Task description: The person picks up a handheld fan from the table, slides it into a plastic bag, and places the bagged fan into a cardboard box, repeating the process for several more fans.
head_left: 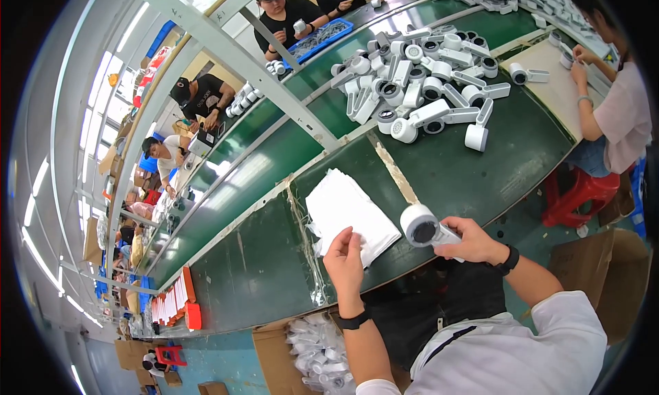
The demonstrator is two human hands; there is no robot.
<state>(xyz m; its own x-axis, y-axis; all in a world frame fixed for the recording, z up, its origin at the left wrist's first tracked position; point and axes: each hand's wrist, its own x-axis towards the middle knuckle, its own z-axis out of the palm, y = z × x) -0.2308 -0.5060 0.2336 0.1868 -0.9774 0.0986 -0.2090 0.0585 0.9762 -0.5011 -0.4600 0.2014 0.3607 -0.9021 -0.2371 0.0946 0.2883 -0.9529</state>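
Observation:
My right hand point(473, 241) is closed round the handle of a white handheld fan point(420, 225), a small device with a round head. The head's dark round face points toward me, above the table's near edge. To its left lies a stack of thin white bags point(350, 206) on the green table. My left hand point(345, 261) is over the stack's near left corner, thumb and fingers pressed together. Whether a bag is between those fingertips I cannot make out. Farther back, a large pile of similar white fans point(429, 113) covers part of the table.
An open carton point(274, 354) of bagged white pieces stands below the table's near edge. Orange-red boxes point(180, 300) sit at the table's left end. A grey metal frame post point(274, 86) rises beyond the table. A co-worker point(618, 113) sits at the right; others work across the line.

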